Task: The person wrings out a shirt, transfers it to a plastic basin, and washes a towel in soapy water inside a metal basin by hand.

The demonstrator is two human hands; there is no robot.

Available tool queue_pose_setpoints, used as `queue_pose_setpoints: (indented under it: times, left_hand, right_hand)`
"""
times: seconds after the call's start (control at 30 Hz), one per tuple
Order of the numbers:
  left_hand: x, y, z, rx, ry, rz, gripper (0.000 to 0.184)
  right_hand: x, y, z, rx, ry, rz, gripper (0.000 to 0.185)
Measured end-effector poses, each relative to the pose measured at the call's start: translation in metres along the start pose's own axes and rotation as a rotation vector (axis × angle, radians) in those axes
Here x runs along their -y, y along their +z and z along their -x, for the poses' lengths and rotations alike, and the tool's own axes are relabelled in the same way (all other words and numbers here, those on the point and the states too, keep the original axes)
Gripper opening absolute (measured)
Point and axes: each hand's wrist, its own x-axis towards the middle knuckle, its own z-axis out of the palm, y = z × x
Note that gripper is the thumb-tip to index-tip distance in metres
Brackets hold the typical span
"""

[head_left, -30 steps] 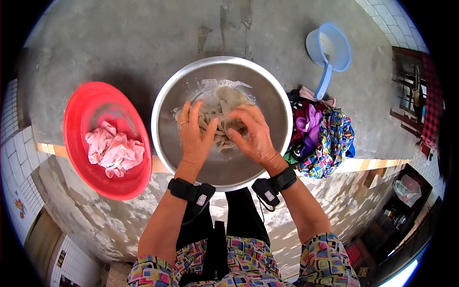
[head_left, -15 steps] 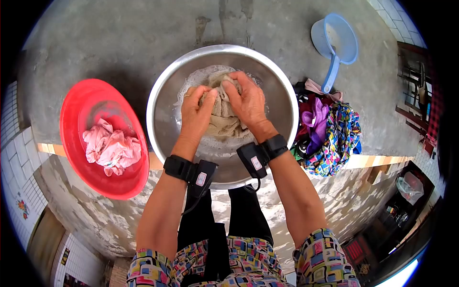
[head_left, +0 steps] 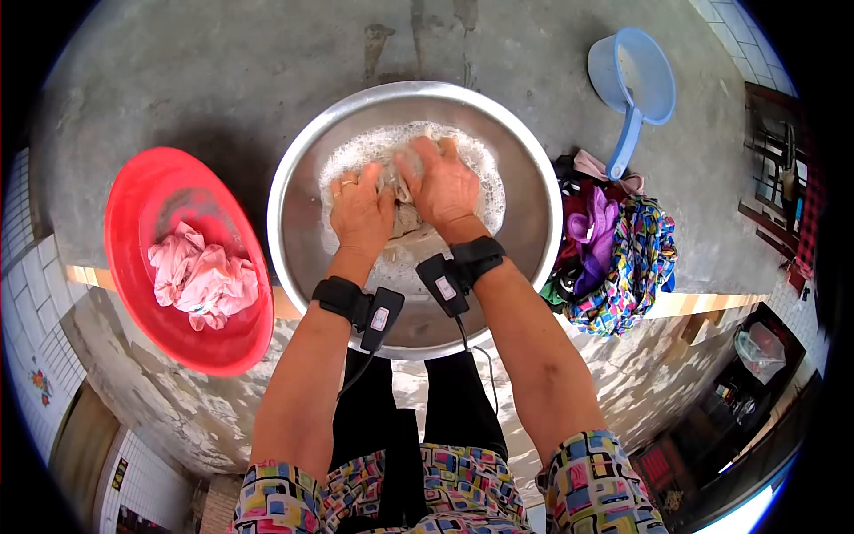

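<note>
Your hands are lower over the cloth (head_left: pixel 407 219) than they were a moment ago, when it was bunched up between your fingers. The suds (head_left: pixel 489 173) have spread into a wider ring, so less of the cloth shows now. It lies in the metal basin (head_left: pixel 298 196), in soapy water, under and between your hands.

Your left hand (head_left: pixel 363 214) rests on the cloth's left side with the fingers bent down and slightly spread. Your right hand (head_left: pixel 445 187) is just beside it, fingers blurred by motion and pressed toward the cloth; you can't tell how tightly either one grips.

Around your hands you have bare metal wall on both sides, with more room toward the near side than over the foam. Your wrist boxes, left (head_left: pixel 381 316) and right (head_left: pixel 442 283), sit over the near part of the basin, and a cord hangs from each, so a low sweep could catch the rim.

The metal basin reaches over the table's (head_left: pixel 267 53) near edge, as does the red basin (head_left: pixel 133 191) with the pink cloth (head_left: pixel 206 283) on your left. The clothes pile (head_left: pixel 594 222) crowds your right side, the blue dipper (head_left: pixel 658 84) beyond it. The widest open room is past the far rim.
</note>
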Motion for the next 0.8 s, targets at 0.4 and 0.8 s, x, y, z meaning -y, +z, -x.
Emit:
queue_pose_setpoints:
  times: [0.4, 0.8]
  left_hand:
    - [-0.010, -0.008, 0.042, -0.156, -0.025, 0.357, 0.045]
    - [-0.014, -0.025, -0.002, 0.103, -0.209, 0.642, 0.023]
  right_hand:
    - [-0.002, -0.037, 0.069, -0.104, -0.084, -0.243, 0.035]
    - [0.009, -0.040, 0.006, -0.008, 0.079, -0.413, 0.029]
